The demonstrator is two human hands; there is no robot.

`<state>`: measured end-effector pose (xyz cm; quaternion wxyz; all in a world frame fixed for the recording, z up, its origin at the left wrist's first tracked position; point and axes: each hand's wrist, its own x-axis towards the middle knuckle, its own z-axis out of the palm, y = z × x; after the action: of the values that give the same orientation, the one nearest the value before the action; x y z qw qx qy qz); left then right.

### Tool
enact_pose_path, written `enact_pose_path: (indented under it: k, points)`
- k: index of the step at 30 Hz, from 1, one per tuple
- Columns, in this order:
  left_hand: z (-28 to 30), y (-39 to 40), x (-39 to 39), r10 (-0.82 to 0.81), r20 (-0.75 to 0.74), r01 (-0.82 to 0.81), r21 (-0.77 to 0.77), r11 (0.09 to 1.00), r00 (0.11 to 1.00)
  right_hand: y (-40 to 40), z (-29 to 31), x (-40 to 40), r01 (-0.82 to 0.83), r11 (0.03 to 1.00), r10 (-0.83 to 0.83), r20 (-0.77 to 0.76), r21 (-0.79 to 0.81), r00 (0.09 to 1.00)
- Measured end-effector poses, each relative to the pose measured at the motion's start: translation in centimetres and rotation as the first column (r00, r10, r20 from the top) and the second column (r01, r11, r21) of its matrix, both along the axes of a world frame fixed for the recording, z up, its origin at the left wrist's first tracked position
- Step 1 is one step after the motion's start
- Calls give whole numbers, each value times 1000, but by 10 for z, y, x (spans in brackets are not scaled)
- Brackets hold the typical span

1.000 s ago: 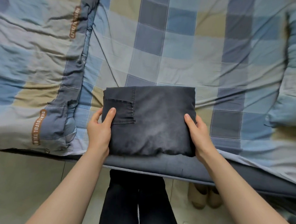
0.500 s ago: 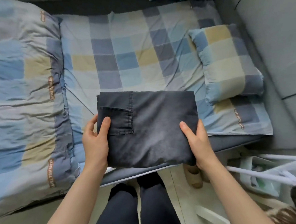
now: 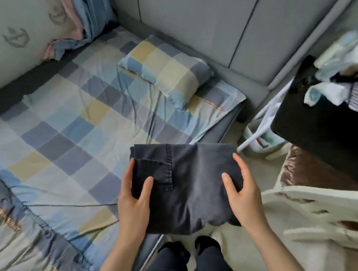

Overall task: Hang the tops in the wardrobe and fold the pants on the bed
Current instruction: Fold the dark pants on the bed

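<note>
From the head camera I saw a bed [image 3: 69, 128] spread with a crumpled cotton sheet checked in blue, grey and pale yellow, a matching plump pillow [image 3: 167, 69] near the padded grey headboard [image 3: 201, 21]. Pale floor [image 3: 261, 176] ran beside it, with a white plastic chair [image 3: 320, 209] at the right. My left hand [image 3: 133, 197] and right hand [image 3: 243, 193] each clasped one side of the folded dark grey denim pants [image 3: 187, 188], thumbs on top, fingers curled beneath. The squarish bundle was lifted over the bed's near edge.
</note>
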<state>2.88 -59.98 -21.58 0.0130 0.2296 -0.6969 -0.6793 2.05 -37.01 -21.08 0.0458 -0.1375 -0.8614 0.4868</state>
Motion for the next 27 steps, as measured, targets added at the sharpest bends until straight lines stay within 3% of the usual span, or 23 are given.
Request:
enact_pose_path:
  k: [3,9,16,22,27]
  points:
    - [1,30,-8,-127,-19,126,-69,990,992,30,5,26,106,994,-106,-1,-9,994]
    - [5,133,-4,-399,-25,398,-55,916,916,106,16,105,419,906,-420,-8,-56,908]
    - [10,278,65,-600,-18,598,-67,799,800,218,25,239,705,697,-709,16,-130,705]
    - [12,409,140,-760,-27,758,-46,650,650,312,39,352,837,535,-842,9,-114,539]
    - [5,501,195,-891,-23,891,17,453,454,355,48,433,935,343,-934,71,-89,349]
